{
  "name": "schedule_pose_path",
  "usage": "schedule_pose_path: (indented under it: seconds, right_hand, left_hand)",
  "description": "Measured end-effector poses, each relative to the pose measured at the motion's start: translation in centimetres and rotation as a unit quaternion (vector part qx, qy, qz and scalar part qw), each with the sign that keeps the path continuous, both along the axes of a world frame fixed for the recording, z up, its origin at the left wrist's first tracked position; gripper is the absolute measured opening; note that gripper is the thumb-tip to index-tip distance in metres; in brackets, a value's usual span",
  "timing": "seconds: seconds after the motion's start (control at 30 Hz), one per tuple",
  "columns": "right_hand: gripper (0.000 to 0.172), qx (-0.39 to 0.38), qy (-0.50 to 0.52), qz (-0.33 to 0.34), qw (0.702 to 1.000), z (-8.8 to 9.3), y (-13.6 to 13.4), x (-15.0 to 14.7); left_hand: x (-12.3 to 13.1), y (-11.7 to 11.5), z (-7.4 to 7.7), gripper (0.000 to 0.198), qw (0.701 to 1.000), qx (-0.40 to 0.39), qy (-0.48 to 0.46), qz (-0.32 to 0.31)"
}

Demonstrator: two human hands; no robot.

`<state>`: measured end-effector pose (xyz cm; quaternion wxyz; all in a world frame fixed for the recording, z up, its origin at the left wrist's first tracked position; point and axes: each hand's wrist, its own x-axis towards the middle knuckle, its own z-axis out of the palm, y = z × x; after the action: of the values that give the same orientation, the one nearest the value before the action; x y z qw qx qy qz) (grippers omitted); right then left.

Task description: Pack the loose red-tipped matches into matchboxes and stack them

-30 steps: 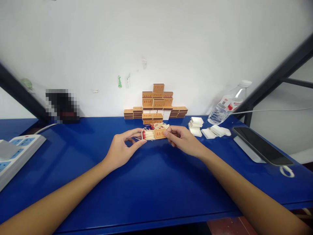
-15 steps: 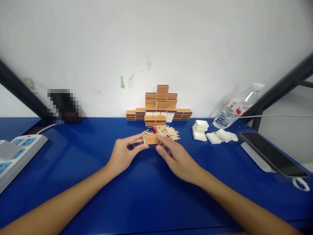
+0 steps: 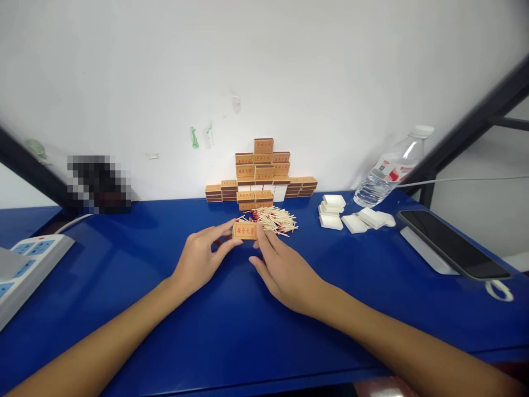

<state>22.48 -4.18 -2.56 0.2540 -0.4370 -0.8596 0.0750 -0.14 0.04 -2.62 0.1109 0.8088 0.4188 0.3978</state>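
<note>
One matchbox (image 3: 245, 230), frame centre, long axis left-right: left hand (image 3: 198, 262) pinches its left end; right hand (image 3: 285, 273), fingers extended, touches the other.

Bare L hand (image 3: 198, 259) & R hand (image 3: 285, 273), forearms unsleeved as far as view shows.

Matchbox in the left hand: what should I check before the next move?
1. Matchbox pinched in the left hand grip: ok.
2. Right hand open, fingertips at the box's right end: ok.
3. Box fully shut: cannot tell, fingers cover its ends.
4. Loose matches apart from the box: cannot tell, the pile lies right behind it.
5. Stacked matchboxes at the wall standing: ok.
6. White trays away from both hands: ok.
</note>
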Motion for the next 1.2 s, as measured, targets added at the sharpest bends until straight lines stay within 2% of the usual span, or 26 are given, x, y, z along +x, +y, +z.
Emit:
schedule_pose_path:
  seconds: [0.1,0.17,0.27,0.33,0.4,0.53,0.63,0.77,0.93,1.0,1.07,1.13,1.2]
  right_hand:
    - [0.075,0.011,0.006,-0.012,1.000,0.3,0.3,0.3]
    - [0.075,0.028,-0.001,-0.041,0.999,0.4,1.0,0.9]
    - [0.066,0.050,-0.035,-0.094,0.994,0.5,2.5,2.3]
    - [0.059,0.057,-0.058,-0.119,0.990,0.6,3.4,3.2]
    - [0.051,0.057,-0.075,-0.134,0.987,0.8,3.9,3.8]
    - [0.033,0.047,-0.090,-0.156,0.983,1.4,4.3,4.6]
    - [0.029,0.063,-0.085,-0.197,0.975,1.9,4.9,5.7]
    - [0.028,0.067,-0.059,-0.268,0.959,2.5,6.7,8.5]
    - [0.027,0.018,-0.011,-0.340,0.940,3.5,10.2,12.9]
    - [0.030,0.004,-0.003,-0.360,0.933,4.2,11.7,14.3]
    - [0.034,-0.012,-0.006,-0.386,0.922,4.7,12.7,15.4]
    - [0.033,-0.026,-0.017,-0.408,0.913,5.0,13.0,16.5]
    - [0.030,-0.042,-0.035,-0.396,0.916,4.9,12.6,17.5]
  left_hand:
    - [-0.6,1.1,1.3,0.046,1.000,-0.007,0.014,0.014]
    - [-1.6,2.9,2.3,0.045,0.997,-0.002,0.021,0.073]
    - [-3.5,6.6,3.4,0.047,0.982,-0.007,0.047,0.182]
    - [-4.3,8.9,3.6,0.050,0.972,-0.005,0.065,0.225]
    - [-4.5,10.5,3.4,0.052,0.966,-0.009,0.090,0.241]
    - [-3.8,12.0,2.7,0.047,0.960,-0.007,0.124,0.252]
    - [-3.5,12.2,2.4,0.044,0.958,-0.002,0.116,0.264]
    - [-3.6,12.2,2.6,0.041,0.959,0.002,0.108,0.262]
    - [-3.4,10.2,2.7,0.032,0.946,0.061,0.103,0.303]
    - [-2.9,8.6,2.5,0.033,0.951,0.105,0.120,0.265]
    - [-2.4,6.8,2.1,0.033,0.964,0.135,0.135,0.186]
    - [-2.0,5.2,1.8,0.032,0.971,0.156,0.139,0.114]
    - [-1.7,4.2,1.8,0.028,0.972,0.173,0.147,0.061]
